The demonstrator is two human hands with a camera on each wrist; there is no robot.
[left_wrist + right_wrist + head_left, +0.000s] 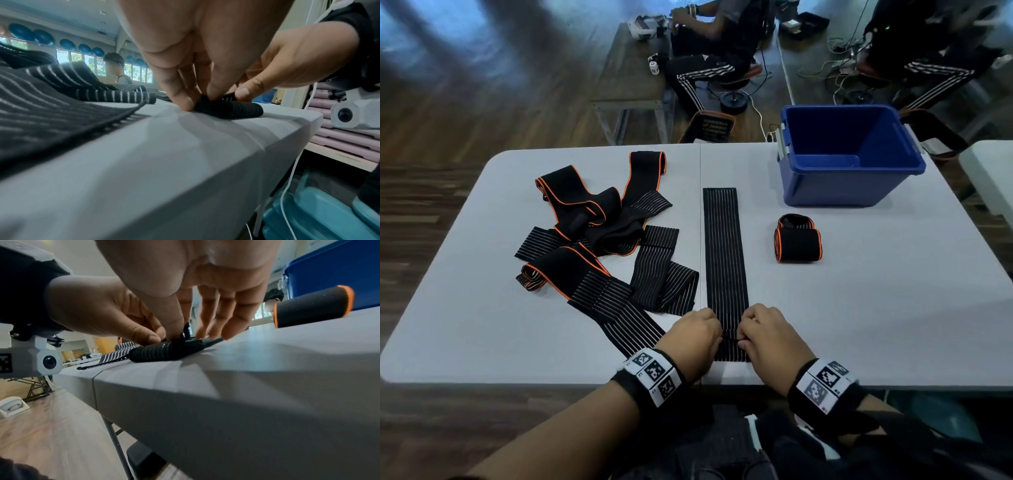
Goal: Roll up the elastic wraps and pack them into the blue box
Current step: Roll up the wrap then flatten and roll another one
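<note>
My left hand (693, 337) and right hand (767, 337) both pinch the near end of the striped wrap (724, 253), fingers curled onto its first small fold, while the rest of it lies flat and straight on the surface (876, 308), running away from me. To its left sits a tangled pile of wraps (599, 236). To its right rest two rolled wraps (798, 240), and the blue box (849, 154) stands open beyond them.
</note>
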